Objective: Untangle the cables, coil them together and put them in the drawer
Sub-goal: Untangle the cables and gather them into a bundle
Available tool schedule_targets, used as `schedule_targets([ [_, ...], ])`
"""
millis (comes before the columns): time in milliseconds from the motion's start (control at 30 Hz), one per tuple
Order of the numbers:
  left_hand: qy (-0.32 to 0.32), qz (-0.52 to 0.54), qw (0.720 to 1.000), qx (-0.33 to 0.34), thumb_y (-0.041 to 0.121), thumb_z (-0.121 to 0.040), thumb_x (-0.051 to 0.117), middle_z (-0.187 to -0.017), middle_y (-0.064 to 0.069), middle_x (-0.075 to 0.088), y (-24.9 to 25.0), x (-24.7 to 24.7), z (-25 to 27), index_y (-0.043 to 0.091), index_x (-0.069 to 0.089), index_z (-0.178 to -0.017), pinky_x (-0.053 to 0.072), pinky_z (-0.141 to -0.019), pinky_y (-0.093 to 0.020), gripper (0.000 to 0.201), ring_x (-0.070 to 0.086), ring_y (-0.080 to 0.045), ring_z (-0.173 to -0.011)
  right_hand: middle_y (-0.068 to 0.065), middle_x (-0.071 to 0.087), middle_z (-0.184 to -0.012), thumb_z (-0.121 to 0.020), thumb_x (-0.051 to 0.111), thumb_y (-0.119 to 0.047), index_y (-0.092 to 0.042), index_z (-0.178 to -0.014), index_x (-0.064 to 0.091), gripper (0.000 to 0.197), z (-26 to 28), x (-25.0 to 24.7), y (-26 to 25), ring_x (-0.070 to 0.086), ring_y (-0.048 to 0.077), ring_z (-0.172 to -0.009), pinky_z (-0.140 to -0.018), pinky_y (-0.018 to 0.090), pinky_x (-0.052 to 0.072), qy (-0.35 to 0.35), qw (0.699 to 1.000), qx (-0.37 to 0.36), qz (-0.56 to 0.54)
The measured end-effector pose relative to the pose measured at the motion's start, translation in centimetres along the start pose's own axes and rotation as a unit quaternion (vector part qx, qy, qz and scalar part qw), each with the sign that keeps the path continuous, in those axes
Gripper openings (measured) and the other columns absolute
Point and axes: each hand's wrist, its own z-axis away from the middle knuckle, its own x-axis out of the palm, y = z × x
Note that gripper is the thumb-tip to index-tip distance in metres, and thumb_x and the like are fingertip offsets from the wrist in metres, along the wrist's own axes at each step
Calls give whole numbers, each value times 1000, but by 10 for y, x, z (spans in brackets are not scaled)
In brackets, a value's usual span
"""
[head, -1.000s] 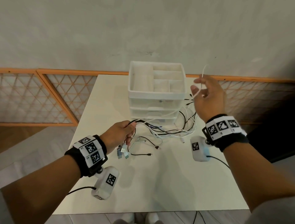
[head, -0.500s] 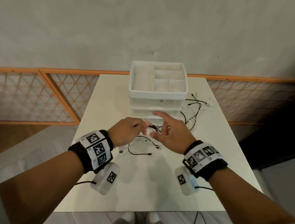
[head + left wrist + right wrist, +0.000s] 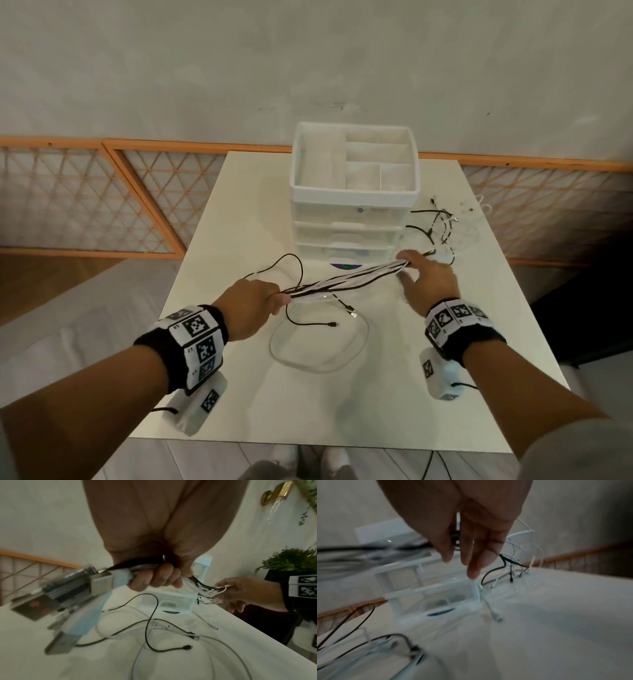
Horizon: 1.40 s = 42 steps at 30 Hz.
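A bundle of black and white cables (image 3: 346, 281) stretches taut above the table, in front of the white drawer unit (image 3: 346, 236). My left hand (image 3: 270, 301) grips its left end in a fist, and in the left wrist view blurred USB plugs (image 3: 68, 588) stick out past the fist. My right hand (image 3: 411, 270) pinches the bundle at its right end between thumb and fingers (image 3: 447, 550). The cables' far ends (image 3: 442, 233) trail in a loose tangle to the right of the drawers. A white loop (image 3: 318, 347) and a black cable end (image 3: 308, 322) lie under the bundle.
The drawer unit carries an open-topped tray with compartments (image 3: 352, 161) and stands at the back middle of the white table (image 3: 376, 394). Behind the table runs an orange lattice railing (image 3: 102, 205). A potted plant (image 3: 291, 559) stands off to the right.
Both hands were close together at the cables in front of the drawers. My right hand has slid right along the bundle, and the left has drawn back left, pulling it taut.
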Motion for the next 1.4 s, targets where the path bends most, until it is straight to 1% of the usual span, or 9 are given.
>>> schedule_targets([
  [133, 47, 44, 997, -52, 34, -103, 40, -74, 0, 59, -2, 6, -8, 10, 61, -79, 37, -64, -28, 40, 54, -23, -75, -1, 61, -132, -86, 64, -26, -41, -145, 30, 70, 22, 25, -10, 60, 27, -117, -103, 41, 47, -132, 991, -27, -5],
  [233, 70, 49, 995, -50, 42, -102, 40, -65, 8, 51, 3, 1, -14, 17, 52, -71, 31, -56, -21, 42, 46, -12, -62, -19, 65, -108, -78, 63, -33, -44, -119, 52, 43, 49, 35, -30, 59, 9, -84, -93, 35, 51, -182, 975, -124, -8],
  [367, 49, 83, 994, -45, 53, -94, 51, -66, 4, 48, 7, -1, -19, 15, 46, -71, 31, -55, -27, 45, 42, -12, -60, -8, 51, -131, -81, 66, -40, -39, -122, 56, 42, 83, 52, -32, 53, 20, -118, -105, 35, 41, -372, 892, -202, 160],
  [467, 30, 93, 995, -16, 49, -96, 51, -67, 6, 49, 11, 2, -20, 18, 46, -70, 32, -58, -27, 41, 45, -11, -62, 0, 53, -131, -87, 65, -28, -30, -117, 65, 29, 86, 57, -28, 56, 26, -117, -101, 34, 46, -399, 870, -181, 226],
  [733, 26, 195, 980, 18, 44, -99, 47, -68, 13, 70, 31, 25, -18, 20, 57, -79, 37, -55, -16, 33, 50, 4, -49, -13, 75, -78, -84, 75, -24, -26, -84, 79, 5, 42, -5, -85, 64, -1, -70, -74, 16, 50, -158, 959, -171, -162],
  [967, 106, 305, 946, -37, 46, -98, 50, -71, -4, 62, 4, 3, -30, 15, 56, -74, 38, -56, -30, 40, 46, -18, -58, -5, 70, -67, -79, 81, -20, -22, -79, 75, 6, 5, -100, -103, 56, 5, -45, -50, 20, 49, 100, 929, -70, -349],
  [1067, 100, 339, 934, -49, 44, -98, 52, -66, 2, 59, -2, 2, -32, 14, 53, -75, 37, -51, -28, 38, 41, -16, -53, -1, 70, -70, -78, 80, -26, -23, -79, 73, 7, -13, -116, -94, 59, 12, -47, -55, 30, 52, 208, 895, -48, -391],
  [1200, 88, 376, 922, -38, 45, -97, 52, -59, 7, 52, 5, -6, -34, 14, 47, -75, 32, -49, -25, 38, 35, -11, -47, -5, 73, -84, -71, 70, -64, -38, -74, 70, 27, -24, -98, -63, 72, 17, -75, -80, 41, 59, 177, 951, 21, -252],
  [1400, 98, 257, 961, -3, 56, -88, 60, -67, 2, 51, 5, -23, -31, 4, 55, -86, 40, -59, -29, 53, 43, -13, -56, 13, 72, -91, -79, 65, -61, -26, -99, 72, 40, -43, -126, -38, 66, 22, -78, -65, 25, 48, 270, 929, 55, -248],
])
